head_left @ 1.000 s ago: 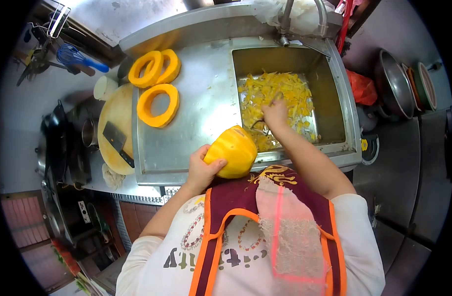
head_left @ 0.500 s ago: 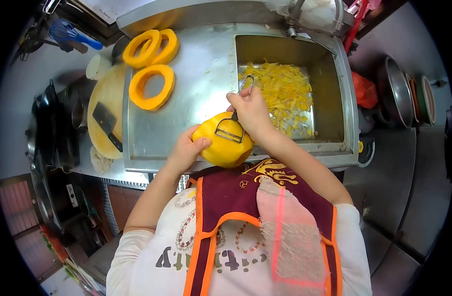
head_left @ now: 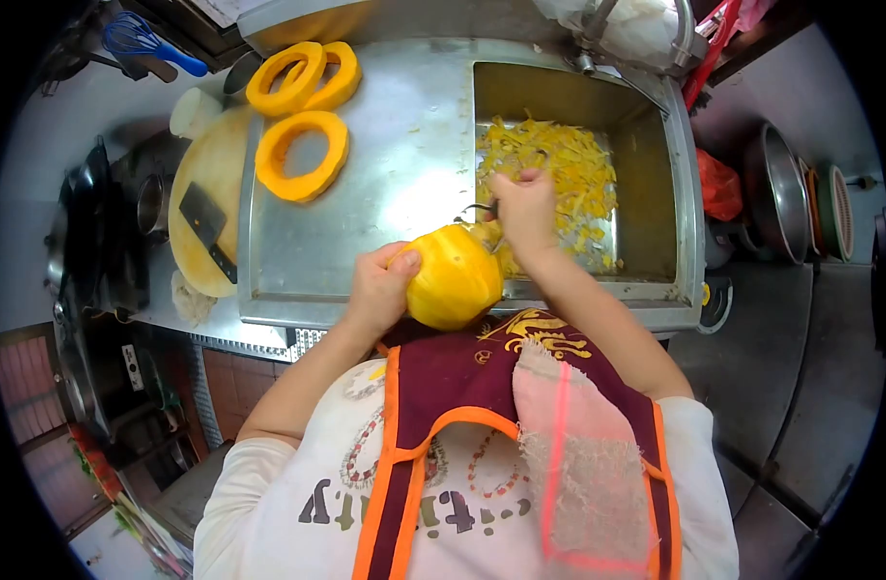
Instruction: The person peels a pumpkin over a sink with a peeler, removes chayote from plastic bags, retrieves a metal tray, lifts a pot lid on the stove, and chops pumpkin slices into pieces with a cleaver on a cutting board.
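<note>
My left hand (head_left: 383, 282) is wrapped round the left side of a yellow peeled pumpkin piece (head_left: 455, 280), held up at the counter's front edge close to my apron. In my closed right hand (head_left: 526, 215) is a peeler (head_left: 479, 207); its dark head shows at the far right side of the pumpkin, and most of its handle is hidden by my fingers. Beneath that hand, yellow peelings (head_left: 583, 179) lie across the bottom of the sink (head_left: 641, 193). Whether the blade touches the pumpkin I cannot tell.
Several orange pumpkin rings (head_left: 303, 157) lie on the steel counter (head_left: 395, 126) at the back left. Left of it, a cleaver (head_left: 206, 227) rests on a round chopping board (head_left: 235, 159). A tap (head_left: 585, 63) stands behind the sink, and a metal bowl (head_left: 777, 188) is at the right.
The peeler has gone from the pumpkin's upper face to its far right side, and my right hand has shifted right. The pumpkin has turned slightly in my left hand.
</note>
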Tool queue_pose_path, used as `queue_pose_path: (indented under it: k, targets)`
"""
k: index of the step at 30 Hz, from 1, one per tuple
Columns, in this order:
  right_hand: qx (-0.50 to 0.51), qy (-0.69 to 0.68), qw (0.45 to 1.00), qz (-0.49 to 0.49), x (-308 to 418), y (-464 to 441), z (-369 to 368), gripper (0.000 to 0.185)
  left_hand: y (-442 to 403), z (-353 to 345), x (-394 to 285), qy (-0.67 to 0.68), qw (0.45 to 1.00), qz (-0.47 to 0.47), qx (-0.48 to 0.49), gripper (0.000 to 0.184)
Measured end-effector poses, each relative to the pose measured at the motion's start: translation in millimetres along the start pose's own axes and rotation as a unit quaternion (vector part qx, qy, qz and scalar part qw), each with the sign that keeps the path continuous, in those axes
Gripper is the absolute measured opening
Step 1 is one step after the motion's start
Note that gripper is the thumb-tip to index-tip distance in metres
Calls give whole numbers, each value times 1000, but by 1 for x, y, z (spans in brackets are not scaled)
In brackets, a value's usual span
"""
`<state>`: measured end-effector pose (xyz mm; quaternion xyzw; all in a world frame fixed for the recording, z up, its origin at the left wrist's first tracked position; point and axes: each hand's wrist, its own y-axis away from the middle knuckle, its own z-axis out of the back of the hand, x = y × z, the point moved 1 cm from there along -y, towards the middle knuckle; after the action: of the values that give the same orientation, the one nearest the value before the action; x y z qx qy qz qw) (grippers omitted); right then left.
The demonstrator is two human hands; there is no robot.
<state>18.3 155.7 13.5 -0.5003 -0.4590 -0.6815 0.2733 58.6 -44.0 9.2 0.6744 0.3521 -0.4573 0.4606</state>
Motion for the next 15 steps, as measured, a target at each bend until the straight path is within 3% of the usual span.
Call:
queue_pose_path:
  k: [2, 5, 8, 11, 15]
  targets:
    - [-143, 173, 970, 95, -62, -37, 23, 31, 2, 2, 0, 5, 1000, -2, -6, 39]
    - [-98, -32, 990, -98, -81, -47, 57, 26, 0, 3, 6, 71, 997, -17, -7, 42]
    - [-97, -152, 969, -167, -51, -35, 50, 19, -2, 8, 9, 116, 993, -22, -5, 46]
    - [50, -157, 982, -93, -19, -13, 23, 24, -8, 2, 7, 150, 989, -17, 14, 48]
    - [78, -17, 996, -34, 4, 11, -5, 36, -12, -8, -3, 154, 987, -8, 47, 48]
